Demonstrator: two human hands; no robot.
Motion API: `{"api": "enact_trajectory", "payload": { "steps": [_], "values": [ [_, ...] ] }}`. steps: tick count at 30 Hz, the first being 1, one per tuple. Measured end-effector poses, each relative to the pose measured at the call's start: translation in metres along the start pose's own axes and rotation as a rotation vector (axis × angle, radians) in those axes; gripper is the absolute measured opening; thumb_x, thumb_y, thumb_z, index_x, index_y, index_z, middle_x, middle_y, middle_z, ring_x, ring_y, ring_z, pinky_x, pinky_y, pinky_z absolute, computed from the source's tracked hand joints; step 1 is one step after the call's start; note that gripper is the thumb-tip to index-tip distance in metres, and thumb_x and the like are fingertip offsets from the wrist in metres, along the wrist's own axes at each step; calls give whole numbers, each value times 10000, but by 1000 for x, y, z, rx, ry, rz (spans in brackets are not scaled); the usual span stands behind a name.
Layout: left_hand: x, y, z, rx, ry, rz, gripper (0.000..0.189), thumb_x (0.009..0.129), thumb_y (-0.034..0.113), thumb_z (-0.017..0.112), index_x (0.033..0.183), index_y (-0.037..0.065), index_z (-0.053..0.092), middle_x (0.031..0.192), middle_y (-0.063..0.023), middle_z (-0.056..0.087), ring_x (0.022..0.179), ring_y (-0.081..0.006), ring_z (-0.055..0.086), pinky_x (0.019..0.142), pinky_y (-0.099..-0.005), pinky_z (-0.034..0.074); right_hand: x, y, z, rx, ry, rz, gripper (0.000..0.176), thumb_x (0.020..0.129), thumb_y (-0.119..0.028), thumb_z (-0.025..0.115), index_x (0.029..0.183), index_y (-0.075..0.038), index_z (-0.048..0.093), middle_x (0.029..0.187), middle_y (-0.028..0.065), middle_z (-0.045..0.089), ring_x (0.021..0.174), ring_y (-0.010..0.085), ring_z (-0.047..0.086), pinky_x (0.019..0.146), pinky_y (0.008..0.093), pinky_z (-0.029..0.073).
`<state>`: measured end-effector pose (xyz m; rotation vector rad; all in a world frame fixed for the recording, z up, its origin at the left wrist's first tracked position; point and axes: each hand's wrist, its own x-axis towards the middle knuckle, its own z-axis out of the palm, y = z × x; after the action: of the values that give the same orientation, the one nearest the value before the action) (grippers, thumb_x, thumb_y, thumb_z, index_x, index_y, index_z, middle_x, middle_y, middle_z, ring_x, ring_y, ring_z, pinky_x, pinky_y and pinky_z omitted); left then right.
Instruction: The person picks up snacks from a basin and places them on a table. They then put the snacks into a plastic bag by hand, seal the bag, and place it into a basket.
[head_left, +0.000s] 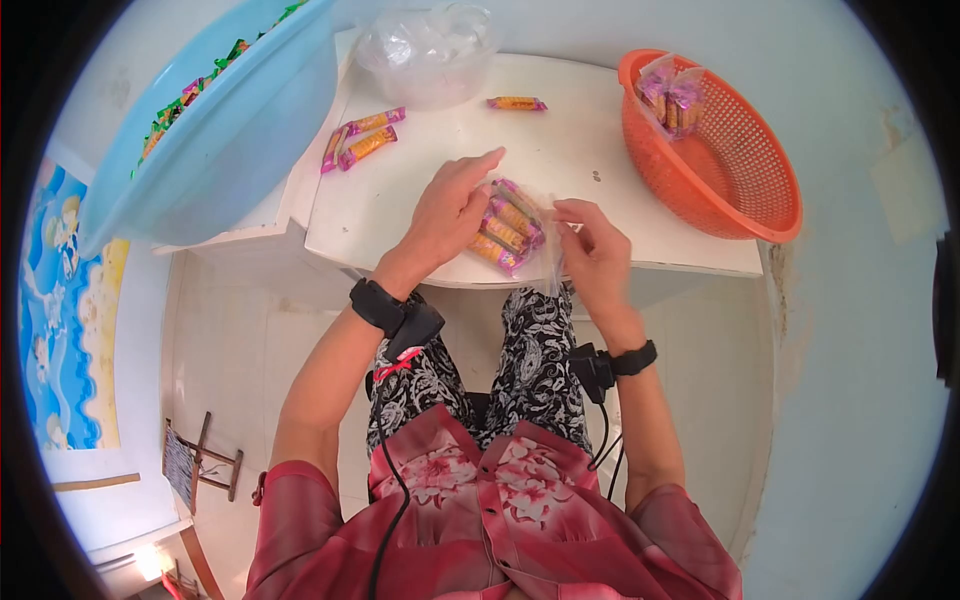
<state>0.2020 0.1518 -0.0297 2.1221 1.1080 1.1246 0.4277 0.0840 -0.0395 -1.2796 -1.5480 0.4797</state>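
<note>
A clear plastic bag [513, 228] filled with several candy bars in yellow and purple wrappers lies near the front edge of the white table [440, 150]. Against its left side rests my left hand [447, 208], fingers stretched out and thumb beside the wrappers. My right hand [597, 250] has its fingers closed on the loose plastic at the bag's right end. Three loose wrapped bars [368, 147] lie to the left, beyond my left hand. One more wrapped bar [517, 103] sits alone farther back.
An orange perforated basket [745, 190] at the right holds filled bags [672, 100]. A large blue basin [230, 150] with green-wrapped pieces stands at the left. At the back is a translucent container [428, 65] of clear plastic bags. Cables [400, 510] hang by my wrists.
</note>
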Motion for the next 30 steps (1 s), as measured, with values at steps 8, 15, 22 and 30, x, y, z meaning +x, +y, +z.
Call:
{"api": "enact_trajectory", "payload": {
  "steps": [8,15,22,30],
  "values": [
    [15,3,3,274,-96,303,254,1001,80,604,1223,23,710,1226,-137,695,1231,-340,606,1049,-448,488,23,-13,-18,-222,141,-224,179,959,-149,765,1121,-74,760,885,67,722,755,206,669,691,341,543],
    [8,-6,5,309,-44,320,181,915,83,660,1078,52,733,1101,-117,709,1133,-327,634,951,-464,516,38,-11,-11,-459,-210,113,202,945,-278,764,987,-82,739,968,90,730,884,275,711,753,432,552],
    [-1,-10,-8,-292,107,-133,429,1118,237,537,1478,8,580,1501,-161,590,1409,-260,544,1187,-418,452,24,1,-4,-125,73,8,284,1036,-257,677,1244,-64,687,1334,143,674,1236,286,652,973,432,534],
    [-21,2,2,-629,96,-303,642,1169,403,439,1626,-45,389,1630,-208,483,1558,-250,398,1313,-399,296,-18,-37,5,742,99,387,620,1164,-393,450,1638,-5,344,1707,171,372,1628,288,279,1317,475,236]
  ]
}}
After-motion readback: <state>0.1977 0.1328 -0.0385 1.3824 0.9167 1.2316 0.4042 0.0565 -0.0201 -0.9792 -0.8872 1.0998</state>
